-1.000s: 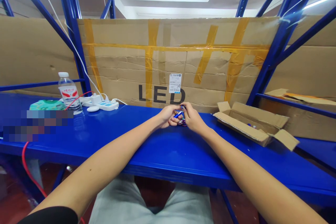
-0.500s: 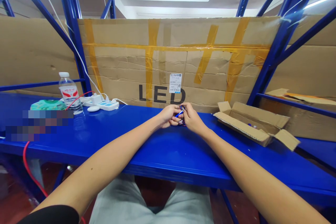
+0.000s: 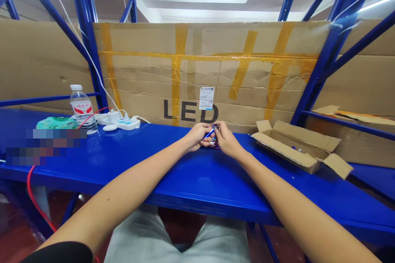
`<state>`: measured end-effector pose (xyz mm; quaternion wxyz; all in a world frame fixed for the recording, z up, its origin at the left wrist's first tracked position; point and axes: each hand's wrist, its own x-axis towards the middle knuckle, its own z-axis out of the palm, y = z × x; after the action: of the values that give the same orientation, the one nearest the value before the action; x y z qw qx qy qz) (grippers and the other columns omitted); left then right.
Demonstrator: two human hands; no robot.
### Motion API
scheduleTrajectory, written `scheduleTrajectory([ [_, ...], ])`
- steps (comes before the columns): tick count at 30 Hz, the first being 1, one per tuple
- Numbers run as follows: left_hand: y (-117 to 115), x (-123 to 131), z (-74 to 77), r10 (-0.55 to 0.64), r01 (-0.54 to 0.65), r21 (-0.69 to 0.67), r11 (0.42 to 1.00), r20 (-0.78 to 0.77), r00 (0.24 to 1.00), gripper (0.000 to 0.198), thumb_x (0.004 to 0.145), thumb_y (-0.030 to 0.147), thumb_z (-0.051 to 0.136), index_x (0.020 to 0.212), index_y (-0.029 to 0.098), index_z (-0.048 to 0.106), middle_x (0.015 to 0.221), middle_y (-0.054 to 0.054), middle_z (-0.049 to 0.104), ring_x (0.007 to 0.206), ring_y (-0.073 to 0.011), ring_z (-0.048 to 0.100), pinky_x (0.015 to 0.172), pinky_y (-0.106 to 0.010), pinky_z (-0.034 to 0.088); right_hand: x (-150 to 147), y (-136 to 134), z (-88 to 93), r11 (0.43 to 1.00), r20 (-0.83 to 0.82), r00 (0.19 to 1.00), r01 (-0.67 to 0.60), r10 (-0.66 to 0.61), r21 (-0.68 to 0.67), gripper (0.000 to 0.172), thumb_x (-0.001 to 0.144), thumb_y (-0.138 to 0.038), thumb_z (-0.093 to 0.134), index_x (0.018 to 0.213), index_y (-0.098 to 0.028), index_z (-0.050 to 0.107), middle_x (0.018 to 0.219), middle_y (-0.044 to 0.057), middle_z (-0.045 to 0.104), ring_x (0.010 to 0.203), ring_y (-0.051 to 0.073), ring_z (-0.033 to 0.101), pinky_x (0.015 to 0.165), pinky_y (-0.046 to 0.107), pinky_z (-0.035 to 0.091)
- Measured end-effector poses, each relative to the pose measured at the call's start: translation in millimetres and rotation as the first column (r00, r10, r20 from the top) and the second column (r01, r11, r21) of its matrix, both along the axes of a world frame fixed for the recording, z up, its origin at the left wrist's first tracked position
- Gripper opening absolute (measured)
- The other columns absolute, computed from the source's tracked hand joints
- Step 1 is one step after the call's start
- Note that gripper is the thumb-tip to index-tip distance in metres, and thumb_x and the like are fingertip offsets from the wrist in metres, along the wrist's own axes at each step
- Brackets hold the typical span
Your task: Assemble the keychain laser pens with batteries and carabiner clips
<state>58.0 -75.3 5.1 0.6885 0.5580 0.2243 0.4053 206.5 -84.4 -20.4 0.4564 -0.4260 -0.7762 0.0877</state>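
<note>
Both of my hands meet above the blue table [image 3: 197, 172], near its back edge. My left hand [image 3: 198, 136] is closed on a small blue object [image 3: 209, 133], slim and slanted, with shiny metal-looking bits below it. My right hand [image 3: 226, 139] is closed at the right end of the same object, its thumb and fingers pinched around that end. Fingers hide much of the object, and the small parts under it are too small to make out.
An open cardboard box [image 3: 284, 149] with small items inside lies at the right. At the left stand a water bottle [image 3: 82, 109], a green packet [image 3: 56, 123] and a white power strip [image 3: 125, 122]. A large cardboard panel [image 3: 148, 86] rises behind the table.
The blue object has tilted slightly between my fingers, and more of the shiny bits below it show. My hands have stayed in nearly the same place.
</note>
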Motion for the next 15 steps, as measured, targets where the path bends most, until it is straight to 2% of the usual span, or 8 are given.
scheduleTrajectory([
  [4,2.6,-6.0,2.9,0.080,-0.080,-0.002,0.997,-0.050,0.996,0.014,0.091,0.018,0.046,0.080,0.012,0.052,0.063,-0.001,0.052,0.037,-0.0032,0.036,0.031,-0.013,0.020,9.0,7.1,-3.1,1.000,0.039,0.999,-0.012,0.011,0.020,0.023,0.088,-0.020,0.035,0.110,-0.019,0.044,0.098,0.010,0.063,0.090,0.021,0.060,0.083,0.038,0.044],
  [9,10.2,-14.1,6.0,0.211,-0.207,0.042,0.977,-0.171,0.962,0.013,0.090,0.020,0.053,0.078,0.014,0.051,0.062,-0.001,0.057,0.038,-0.0043,0.040,0.033,-0.015,0.021,23.8,15.1,-3.7,0.999,-0.025,0.999,0.027,-0.028,-0.041,0.022,0.083,-0.022,0.044,0.104,-0.020,0.049,0.084,0.005,0.063,0.076,0.019,0.058,0.074,0.034,0.045],
  [12,14.4,-15.0,3.8,0.296,-0.261,0.183,0.948,-0.197,0.935,0.015,0.088,0.019,0.056,0.076,0.014,0.051,0.062,-0.002,0.059,0.040,-0.0050,0.043,0.035,-0.016,0.025,26.4,13.0,0.2,0.980,-0.099,0.994,-0.057,0.038,-0.190,0.020,0.078,-0.025,0.051,0.098,-0.020,0.052,0.073,0.001,0.061,0.064,0.017,0.057,0.065,0.031,0.046],
  [15,17.3,-14.0,-1.0,0.337,-0.245,0.367,0.897,-0.213,0.917,0.009,0.085,0.017,0.059,0.079,0.013,0.054,0.063,-0.001,0.060,0.044,-0.0068,0.048,0.040,-0.018,0.034,23.2,6.0,6.4,0.952,-0.139,0.983,-0.153,0.119,-0.265,0.017,0.076,-0.030,0.055,0.088,-0.018,0.056,0.071,0.001,0.063,0.067,0.017,0.059,0.065,0.030,0.046],
])
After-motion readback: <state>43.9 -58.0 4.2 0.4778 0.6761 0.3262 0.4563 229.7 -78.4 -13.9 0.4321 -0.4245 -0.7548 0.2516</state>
